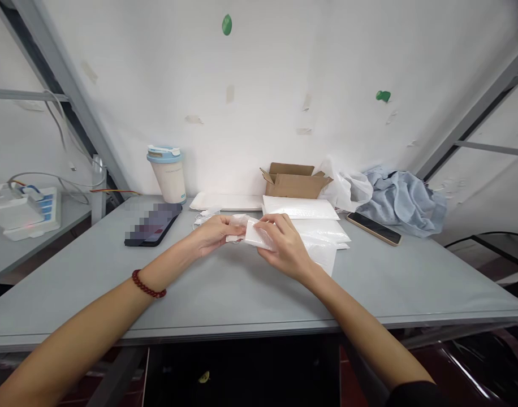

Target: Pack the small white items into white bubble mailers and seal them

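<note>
My left hand (214, 234), with a dark red bead bracelet on its wrist, pinches the left end of a small white wrapping (259, 236) above the middle of the grey table (191, 294). The fingers of my right hand (286, 246) are closed on the right part of that same wrapping. What lies inside it, if anything, I cannot make out. Just behind my left hand a white cable (203, 216) rests on the table. White padded envelopes (318, 229) are stacked behind and to the right of my right hand.
A cup (169, 175) and a dark phone (154, 226) stand and lie at the left. Along the back are a flat white packet (225, 201), an open cardboard box (295, 183) and a plastic bag (348, 186). Another phone (374, 228) and grey-blue cloth (405, 198) lie right.
</note>
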The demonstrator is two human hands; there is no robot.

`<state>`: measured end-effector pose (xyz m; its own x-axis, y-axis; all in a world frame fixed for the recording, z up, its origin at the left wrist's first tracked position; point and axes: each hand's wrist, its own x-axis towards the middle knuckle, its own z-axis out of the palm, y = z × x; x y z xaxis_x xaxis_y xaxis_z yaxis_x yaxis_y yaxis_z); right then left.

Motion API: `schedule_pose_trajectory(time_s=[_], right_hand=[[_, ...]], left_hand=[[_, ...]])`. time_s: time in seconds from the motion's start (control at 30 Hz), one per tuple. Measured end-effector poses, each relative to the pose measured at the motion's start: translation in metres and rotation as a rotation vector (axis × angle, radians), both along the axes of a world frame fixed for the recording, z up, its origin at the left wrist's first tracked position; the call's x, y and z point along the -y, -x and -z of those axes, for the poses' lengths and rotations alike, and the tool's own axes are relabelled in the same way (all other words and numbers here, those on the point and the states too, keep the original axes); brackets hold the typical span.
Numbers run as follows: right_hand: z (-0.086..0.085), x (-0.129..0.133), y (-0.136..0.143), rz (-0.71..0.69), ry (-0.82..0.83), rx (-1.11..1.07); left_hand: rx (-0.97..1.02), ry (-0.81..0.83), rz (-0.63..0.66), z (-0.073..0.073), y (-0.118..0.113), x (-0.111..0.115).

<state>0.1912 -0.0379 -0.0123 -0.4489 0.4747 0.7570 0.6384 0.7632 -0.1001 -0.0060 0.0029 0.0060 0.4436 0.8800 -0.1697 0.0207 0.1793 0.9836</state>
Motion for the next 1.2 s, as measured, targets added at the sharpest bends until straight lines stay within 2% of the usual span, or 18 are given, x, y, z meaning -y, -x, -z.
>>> schedule_pose_trajectory(time_s=[0.13, 0.33, 0.5, 0.6, 0.67, 0.73, 0.8, 0.87, 0.93, 1.0, 1.1, 1.2], right_hand=[[0.0, 0.003, 0.003, -0.039, 0.007, 0.04], [0.001, 0.008, 0.007, -0.062, 0.024, 0.106], [0.001, 0.01, 0.01, 0.036, -0.01, 0.215], [-0.003, 0.01, 0.008, 0.177, 0.011, 0.271], [-0.01, 0.011, 0.002, 0.246, 0.059, 0.273], [-0.021, 0.013, -0.008, 0.25, 0.082, 0.225], [-0.034, 0.015, -0.024, 0.187, 0.05, 0.133], [-0.045, 0.016, -0.042, 0.066, -0.032, 0.043], [-0.052, 0.015, -0.06, 0.01, -0.235, -0.072], [-0.054, 0.011, -0.074, 0.075, -0.42, -0.147], [-0.053, 0.005, -0.08, 0.164, -0.59, -0.164], [-0.046, 0.005, -0.076, 0.104, -0.677, -0.244]], left_hand=[[-0.116, -0.104, -0.037, -0.001, -0.007, 0.009], [-0.267, -0.286, -0.18, 0.003, -0.022, 0.021], [-0.276, -0.312, -0.2, 0.007, -0.023, 0.021], [-0.193, -0.277, -0.215, 0.004, -0.016, 0.018], [-0.071, -0.276, -0.174, -0.002, -0.012, 0.018], [0.077, -0.296, -0.09, -0.011, -0.009, 0.021], [0.208, -0.309, -0.005, -0.019, -0.008, 0.025], [0.276, -0.315, 0.041, -0.024, -0.007, 0.029], [0.272, -0.316, 0.052, -0.027, -0.006, 0.031], [0.233, -0.319, 0.044, -0.026, -0.006, 0.031], [0.172, -0.322, 0.032, -0.023, -0.006, 0.03], [0.127, -0.337, 0.051, -0.019, -0.008, 0.03]])
